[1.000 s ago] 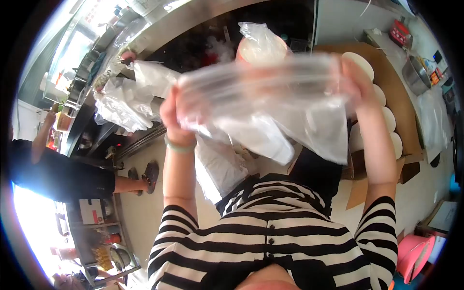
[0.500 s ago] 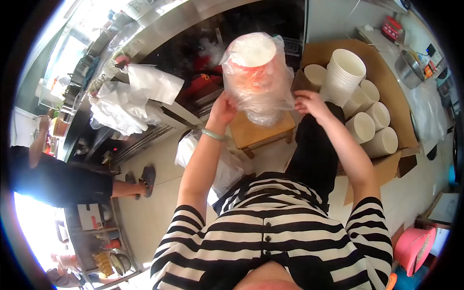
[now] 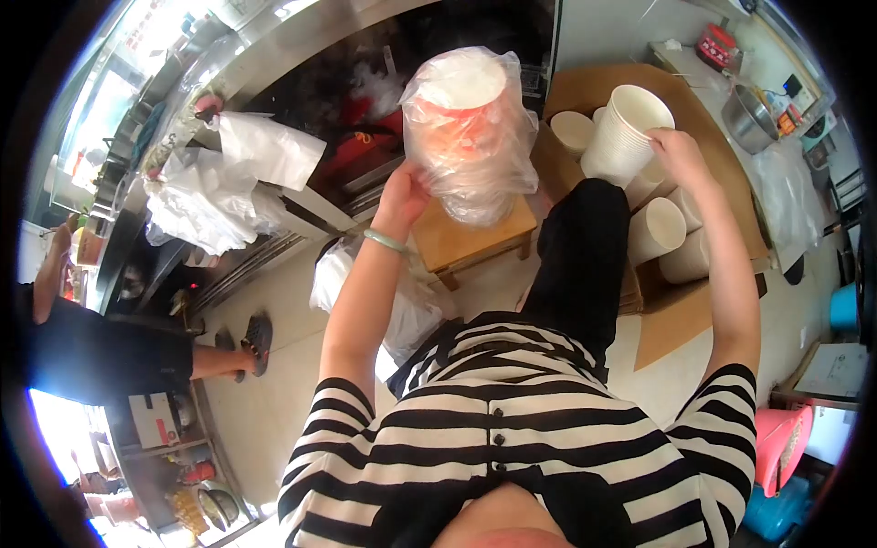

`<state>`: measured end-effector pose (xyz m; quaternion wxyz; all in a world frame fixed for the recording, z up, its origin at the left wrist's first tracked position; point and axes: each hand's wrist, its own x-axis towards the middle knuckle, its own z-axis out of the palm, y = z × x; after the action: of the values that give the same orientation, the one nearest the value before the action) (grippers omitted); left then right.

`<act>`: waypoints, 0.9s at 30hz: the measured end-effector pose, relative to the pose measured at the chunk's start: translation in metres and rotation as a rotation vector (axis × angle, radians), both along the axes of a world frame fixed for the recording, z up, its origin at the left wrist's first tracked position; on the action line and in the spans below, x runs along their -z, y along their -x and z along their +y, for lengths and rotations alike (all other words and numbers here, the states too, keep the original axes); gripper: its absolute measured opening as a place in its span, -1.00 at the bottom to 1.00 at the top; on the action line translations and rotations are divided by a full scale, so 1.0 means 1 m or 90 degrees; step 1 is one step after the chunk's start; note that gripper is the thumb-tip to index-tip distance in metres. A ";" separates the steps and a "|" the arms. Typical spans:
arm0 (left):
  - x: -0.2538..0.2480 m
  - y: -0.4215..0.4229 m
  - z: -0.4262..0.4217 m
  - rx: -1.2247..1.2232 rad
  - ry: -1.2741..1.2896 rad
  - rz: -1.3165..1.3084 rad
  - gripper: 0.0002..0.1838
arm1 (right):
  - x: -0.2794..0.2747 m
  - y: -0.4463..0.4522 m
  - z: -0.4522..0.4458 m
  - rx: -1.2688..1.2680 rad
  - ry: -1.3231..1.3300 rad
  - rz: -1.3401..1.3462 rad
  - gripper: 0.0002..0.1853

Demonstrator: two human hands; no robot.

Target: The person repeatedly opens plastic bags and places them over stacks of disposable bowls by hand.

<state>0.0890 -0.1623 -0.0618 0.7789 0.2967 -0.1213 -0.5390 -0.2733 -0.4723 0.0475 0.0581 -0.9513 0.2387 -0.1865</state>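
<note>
A clear plastic bag [image 3: 470, 178] wraps a stack of paper tubs with red-orange sides; a white round end [image 3: 464, 80] faces up. The wrapped stack rests on a small wooden stool [image 3: 475, 239]. My left hand [image 3: 403, 196] is closed at the bag's lower left edge, its fingertips partly hidden by the plastic. In the cardboard box at the right, a tall nested stack of white paper tubs [image 3: 617, 146] leans above the others. My right hand [image 3: 681, 160] is closed on the rim at that stack's upper right, the thumb side hard to see.
The open cardboard box [image 3: 722, 169] holds several more white tubs [image 3: 656, 230]. White plastic bags [image 3: 215, 196] hang from the counter at left, and another bag [image 3: 416, 310] lies by the stool. Another person [image 3: 114, 342] stands at far left. A metal pot [image 3: 749, 119] sits at right.
My right hand has left the bag's right side and moved right and up to the rim of the white tub stack. My left hand remains at the bag. The view has shifted slightly.
</note>
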 end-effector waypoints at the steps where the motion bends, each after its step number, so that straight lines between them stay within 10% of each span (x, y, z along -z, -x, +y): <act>1: -0.012 0.011 -0.003 -0.069 -0.081 0.003 -0.90 | -0.010 0.001 0.010 0.061 0.009 0.045 -0.77; 9: 0.008 -0.004 0.004 0.026 0.045 -0.026 -0.83 | -0.126 -0.043 0.089 -0.027 0.219 -0.279 -0.85; 14: -0.013 0.013 -0.002 -0.105 -0.108 -0.070 -0.77 | -0.139 -0.096 0.148 -0.418 -0.337 -0.506 -0.66; 18: -0.076 0.055 0.006 -0.121 0.114 0.156 -0.75 | -0.121 -0.135 0.196 -0.408 -0.198 -0.260 -0.62; 22: 0.022 -0.019 0.002 0.065 0.058 -0.029 -0.76 | -0.095 -0.163 0.144 -0.234 -0.222 -0.284 -0.49; 27: -0.036 0.016 0.004 -0.089 -0.076 -0.215 -0.72 | -0.071 -0.154 0.103 -0.138 -0.687 -0.126 -0.44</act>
<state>0.0732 -0.1584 -0.0262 0.7642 0.4361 -0.1974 -0.4323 -0.1195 -0.3697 0.1189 0.5780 -0.7835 0.1945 -0.1192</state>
